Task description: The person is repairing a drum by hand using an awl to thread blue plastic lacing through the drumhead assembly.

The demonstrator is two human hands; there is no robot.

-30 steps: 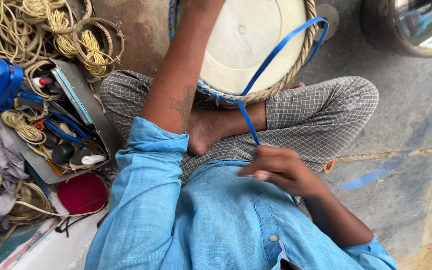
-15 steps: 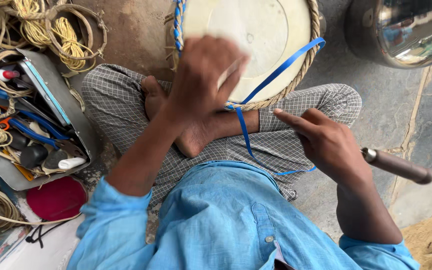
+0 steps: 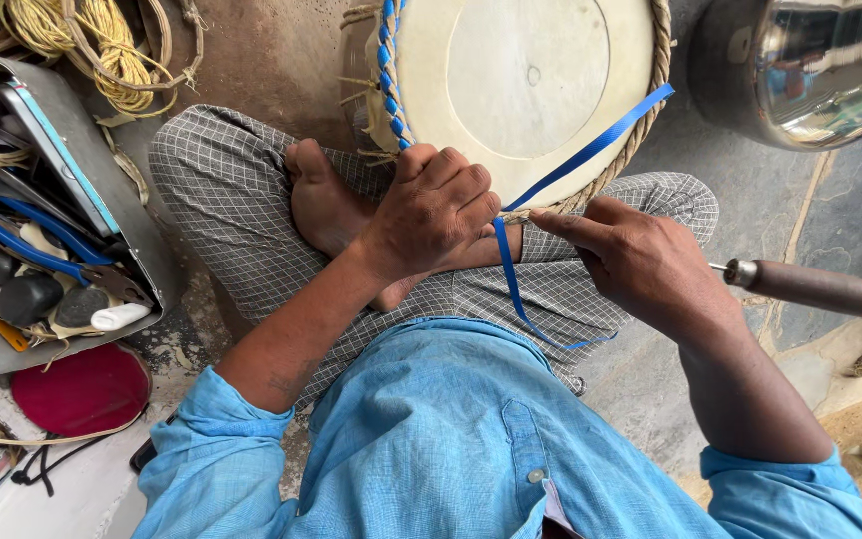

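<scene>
Left hand [image 3: 436, 205] dropped to drum rim [image 3: 650, 100], fisted; right hand [image 3: 641, 262] pinches blue strap [image 3: 591, 150] (w/ tool).

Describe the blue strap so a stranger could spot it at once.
Start at the round cream-skinned drum by the seated person's crossed legs. At its near rim, between the left hand and the right hand, runs the flat glossy blue plastic strap. Unlike the tan rope rim beside it, it is ribbon-thin and bright blue.
</scene>
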